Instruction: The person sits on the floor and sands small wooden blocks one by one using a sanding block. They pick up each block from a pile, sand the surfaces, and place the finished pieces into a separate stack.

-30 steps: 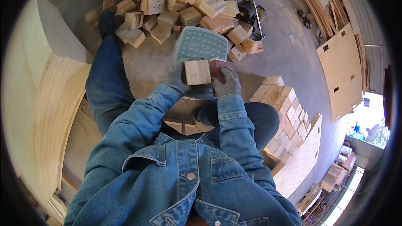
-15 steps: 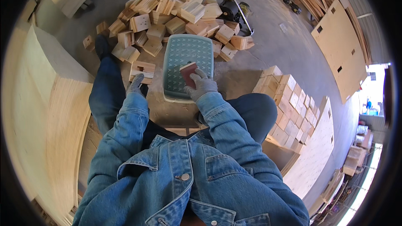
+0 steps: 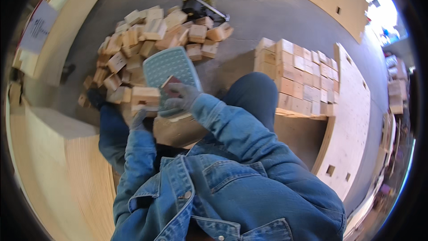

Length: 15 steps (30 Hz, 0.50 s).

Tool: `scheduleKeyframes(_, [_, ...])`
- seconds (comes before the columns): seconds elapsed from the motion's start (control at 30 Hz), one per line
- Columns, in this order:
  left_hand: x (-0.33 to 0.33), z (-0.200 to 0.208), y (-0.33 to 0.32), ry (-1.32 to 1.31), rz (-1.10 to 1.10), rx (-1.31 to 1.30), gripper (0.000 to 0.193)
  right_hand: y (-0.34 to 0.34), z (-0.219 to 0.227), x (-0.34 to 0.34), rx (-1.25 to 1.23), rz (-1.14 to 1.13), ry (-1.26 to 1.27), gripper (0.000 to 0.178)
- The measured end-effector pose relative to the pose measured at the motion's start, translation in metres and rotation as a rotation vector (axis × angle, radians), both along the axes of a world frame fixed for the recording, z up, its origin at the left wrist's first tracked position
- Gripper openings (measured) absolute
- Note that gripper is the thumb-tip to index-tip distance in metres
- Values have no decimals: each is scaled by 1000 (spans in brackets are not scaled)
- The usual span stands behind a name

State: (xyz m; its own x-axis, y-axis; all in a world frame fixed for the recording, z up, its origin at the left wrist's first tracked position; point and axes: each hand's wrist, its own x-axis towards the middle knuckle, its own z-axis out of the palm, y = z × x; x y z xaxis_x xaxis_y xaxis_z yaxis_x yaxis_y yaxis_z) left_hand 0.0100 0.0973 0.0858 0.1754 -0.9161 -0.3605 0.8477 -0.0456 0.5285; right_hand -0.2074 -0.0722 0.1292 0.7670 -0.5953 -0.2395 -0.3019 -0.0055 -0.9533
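Note:
My left hand (image 3: 139,120), in a grey glove, grips a pale wooden block (image 3: 145,93) by its near side. The block sits at the left edge of a teal plastic step stool (image 3: 171,64) with a bumpy top. In my gloved right hand (image 3: 186,97) is a reddish-brown sanding block (image 3: 170,81), held with the fingers wrapped round it. It is just right of the wooden block, over the stool. Whether the two touch, I cannot tell. The fingertips of my left hand are partly hidden by the wooden block.
A loose heap of wooden blocks (image 3: 133,40) lies beyond the stool, with a black and yellow power tool (image 3: 198,8) behind it. Right of my knee, neatly stacked blocks (image 3: 296,73) stand beside a plywood panel (image 3: 350,107). Stacked plywood sheets (image 3: 84,165) rise at my left.
The view has turned, so the scene is shifted and tilted. My right hand with the sanding block has come closer to the wooden block in my left hand, which now shows a different side.

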Motion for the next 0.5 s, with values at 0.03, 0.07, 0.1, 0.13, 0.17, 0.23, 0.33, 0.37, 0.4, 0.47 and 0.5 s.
scheduleKeyframes(0.03, [-1, 11, 4, -16, -31, -14, 69, 0, 1, 2, 107, 11, -15, 82])
scheduleKeyframes(0.07, [-5, 14, -1, -10, -69, -25, 70, 1, -6, -4, 179, -22, -120, 73])
scheduleKeyframes(0.1, [-12, 16, -4, -11, -104, -30, 72, 0, -14, -10, 253, -61, -220, 64])
scheduleKeyframes(0.13, [-12, 21, -2, -7, -113, -48, 73, -1, -7, -10, 313, -36, -184, 65])
scheduleKeyframes(0.17, [-10, 27, 4, -20, -115, -56, 75, -3, 1, -10, 373, -13, -148, 66])
scheduleKeyframes(0.23, [-17, 28, 3, -25, -146, -68, 78, -5, 3, -15, 429, 2, -115, 69])
scheduleKeyframes(0.33, [-23, 28, 3, -56, -184, -53, 83, -2, 0, -16, 430, 60, -166, 75])
scheduleKeyframes(0.37, [-25, 27, 2, -65, -189, -42, 84, -1, 0, -14, 425, 95, -186, 77])
scheduleKeyframes(0.4, [-25, 25, 2, -91, -189, 12, 102, 0, 3, -13, 419, 133, -209, 79])
scheduleKeyframes(0.47, [-24, 22, 2, -84, -168, -18, 101, -1, 12, -12, 379, 144, -108, 81])
scheduleKeyframes(0.5, [-26, 21, 0, -77, -154, -36, 100, -2, 17, -13, 356, 151, -53, 82])
